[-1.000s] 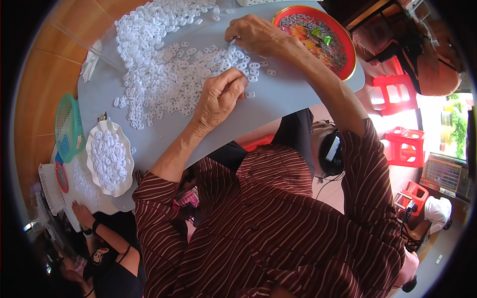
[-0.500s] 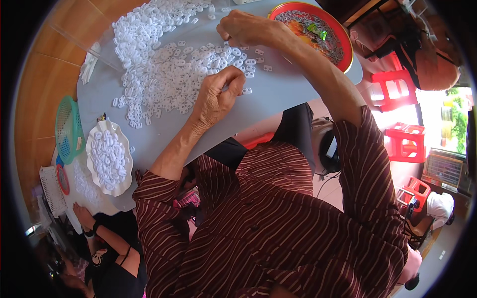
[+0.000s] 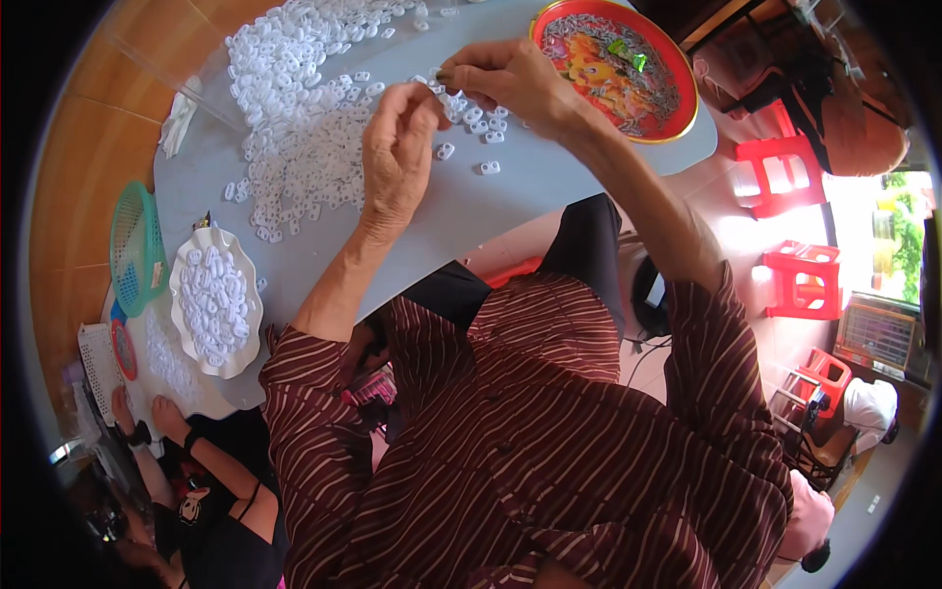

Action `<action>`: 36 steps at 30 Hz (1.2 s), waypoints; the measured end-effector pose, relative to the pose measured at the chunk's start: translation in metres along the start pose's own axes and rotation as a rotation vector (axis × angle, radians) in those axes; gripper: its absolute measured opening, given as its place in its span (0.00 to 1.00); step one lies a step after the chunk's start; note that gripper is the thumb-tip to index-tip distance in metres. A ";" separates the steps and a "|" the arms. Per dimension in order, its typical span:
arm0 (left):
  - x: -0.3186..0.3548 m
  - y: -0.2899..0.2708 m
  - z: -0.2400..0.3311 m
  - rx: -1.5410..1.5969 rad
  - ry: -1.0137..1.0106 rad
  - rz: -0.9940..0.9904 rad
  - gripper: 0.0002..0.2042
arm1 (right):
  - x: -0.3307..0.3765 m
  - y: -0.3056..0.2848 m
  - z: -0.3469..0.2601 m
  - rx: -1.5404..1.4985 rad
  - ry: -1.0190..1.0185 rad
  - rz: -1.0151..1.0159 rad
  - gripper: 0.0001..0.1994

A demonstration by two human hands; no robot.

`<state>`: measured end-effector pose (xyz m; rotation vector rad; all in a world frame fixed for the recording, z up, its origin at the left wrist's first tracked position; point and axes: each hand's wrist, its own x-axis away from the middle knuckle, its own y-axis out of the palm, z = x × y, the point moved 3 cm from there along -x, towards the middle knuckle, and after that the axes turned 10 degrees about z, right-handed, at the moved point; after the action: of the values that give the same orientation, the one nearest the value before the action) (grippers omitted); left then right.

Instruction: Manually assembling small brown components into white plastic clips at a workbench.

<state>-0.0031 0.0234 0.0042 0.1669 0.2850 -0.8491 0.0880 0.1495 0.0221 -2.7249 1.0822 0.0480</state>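
Observation:
My left hand (image 3: 397, 157) is closed in a pinch over the grey table, at the right side of a spread of small white two-holed plastic pieces (image 3: 304, 162). Just beyond its fingertips, my right hand (image 3: 515, 83) also pinches, its fingers bent toward the left. The two hands nearly meet; whatever sits between their fingers is too small or hidden to name. Several loose white pieces (image 3: 478, 120) lie below the right hand. Close to the right wrist stands a round red tray (image 3: 684, 108) with a gold rim, holding small silvery metal bits and a green wrapper (image 3: 626, 55).
A scalloped white dish (image 3: 257, 329) of white pieces stands at the table's left, beside a green basket (image 3: 137, 250). At lower left a co-worker's hands (image 3: 170, 417) rest near more small pieces. Red stools (image 3: 800, 280) stand on the floor at right.
My left hand has shifted left and farther up, its fingers now raised. My right hand has moved slightly right and nearer, uncovering more of the tray. The co-worker's second hand now shows.

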 end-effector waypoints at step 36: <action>-0.001 -0.002 -0.010 0.061 -0.177 -0.043 0.11 | 0.047 0.010 0.005 -0.064 -0.182 0.306 0.05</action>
<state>-0.0070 0.0253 -0.0053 0.1416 0.0968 -0.9092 0.1155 0.1116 0.0104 -2.5225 1.4497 0.3750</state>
